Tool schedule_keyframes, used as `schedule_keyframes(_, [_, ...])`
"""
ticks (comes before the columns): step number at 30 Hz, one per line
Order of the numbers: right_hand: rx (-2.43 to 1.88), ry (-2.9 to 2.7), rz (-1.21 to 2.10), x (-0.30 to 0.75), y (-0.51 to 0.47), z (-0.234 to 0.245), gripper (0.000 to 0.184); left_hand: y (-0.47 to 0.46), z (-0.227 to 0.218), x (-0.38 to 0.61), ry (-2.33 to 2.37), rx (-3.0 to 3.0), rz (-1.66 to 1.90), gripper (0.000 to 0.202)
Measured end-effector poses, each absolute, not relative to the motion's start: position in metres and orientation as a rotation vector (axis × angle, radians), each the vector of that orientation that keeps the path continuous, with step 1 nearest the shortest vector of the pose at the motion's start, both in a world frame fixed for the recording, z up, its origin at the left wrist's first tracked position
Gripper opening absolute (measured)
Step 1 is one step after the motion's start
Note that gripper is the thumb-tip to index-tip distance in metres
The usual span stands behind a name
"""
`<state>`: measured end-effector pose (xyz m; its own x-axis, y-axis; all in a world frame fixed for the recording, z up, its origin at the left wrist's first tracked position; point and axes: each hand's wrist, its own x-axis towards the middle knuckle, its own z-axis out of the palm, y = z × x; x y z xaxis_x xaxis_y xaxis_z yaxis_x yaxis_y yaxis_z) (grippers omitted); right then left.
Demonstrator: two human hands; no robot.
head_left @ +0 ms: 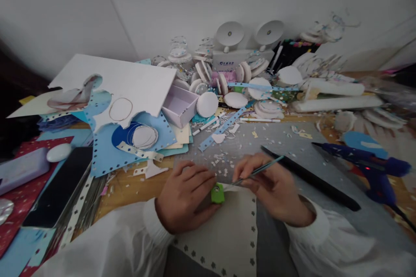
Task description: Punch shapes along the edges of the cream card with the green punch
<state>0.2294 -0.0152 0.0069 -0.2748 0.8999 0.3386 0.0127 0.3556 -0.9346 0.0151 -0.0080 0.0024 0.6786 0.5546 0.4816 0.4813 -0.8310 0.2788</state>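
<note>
My left hand [186, 194] is closed around a small green paper punch [217, 193], which sits at the top edge of a white paper sheet [224, 229]. Small flower-shaped holes run along the sheet's right and lower edges. In my right hand [269, 188] is a slim pale-blue stick-like tool [266, 165], pinched between thumb and fingers. Its lower end points at the punch; whether it touches is too blurred to tell. Tiny white paper cut-outs [221, 160] lie scattered just beyond both hands on the grey cutting mat [269, 134].
To the right are a black pen-shaped tool [315, 179] and a blue glue gun [367, 162] with a red light. White discs [208, 104], a lilac box [180, 106] and a cut white board [130, 82] crowd the back. A black phone [60, 186] lies left.
</note>
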Motion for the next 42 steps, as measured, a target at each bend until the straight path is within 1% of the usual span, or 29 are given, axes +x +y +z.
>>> schedule_keyframes(2, [-0.840,-1.694,1.070,0.225,-0.018,0.007,0.003,-0.009,0.005,0.016,0.863,2.765,0.872,0.029])
schedule_keyframes(6, [-0.844,-1.825,0.983,0.222,-0.019,0.006,0.011,-0.010,0.007,0.016,0.857,2.767,0.912,0.028])
schedule_keyframes(9, [-0.854,-1.879,0.934,0.222,-0.018,0.004,0.014,-0.012,0.005,0.017,0.856,2.763,0.929,0.027])
schedule_keyframes(20, [-0.880,-1.924,0.849,0.217,-0.019,-0.001,0.023,-0.017,0.003,0.023,0.983,2.717,0.866,0.019])
schedule_keyframes(26, [-0.922,-1.946,0.890,0.216,-0.022,-0.001,0.022,-0.017,0.004,0.025,0.953,2.735,0.844,0.018])
schedule_keyframes(29, [-0.968,-1.778,0.925,0.218,-0.019,0.004,0.014,-0.015,0.003,0.024,0.931,2.712,0.830,0.022])
schedule_keyframes(32, [-1.028,-1.454,0.786,0.229,-0.008,0.004,0.005,-0.014,0.001,0.022,0.910,2.680,0.816,0.026])
schedule_keyframes(34, [-1.175,-1.344,0.620,0.240,0.003,-0.004,0.003,-0.014,0.001,0.021,0.908,2.667,0.827,0.028])
schedule_keyframes(37, [-1.472,-1.547,0.334,0.254,0.020,-0.021,0.004,-0.014,0.001,0.021,0.909,2.683,0.825,0.031])
schedule_keyframes(38, [-1.501,-1.582,0.298,0.256,0.024,-0.026,0.002,-0.013,0.001,0.021,0.913,2.695,0.813,0.031])
schedule_keyframes(39, [-1.519,-1.604,0.253,0.257,0.027,-0.029,0.005,-0.012,0.001,0.022,0.927,2.705,0.799,0.032])
schedule_keyframes(42, [-1.497,-1.639,0.136,0.252,0.023,-0.025,0.022,-0.010,0.000,0.022,1.029,2.715,0.718,0.039])
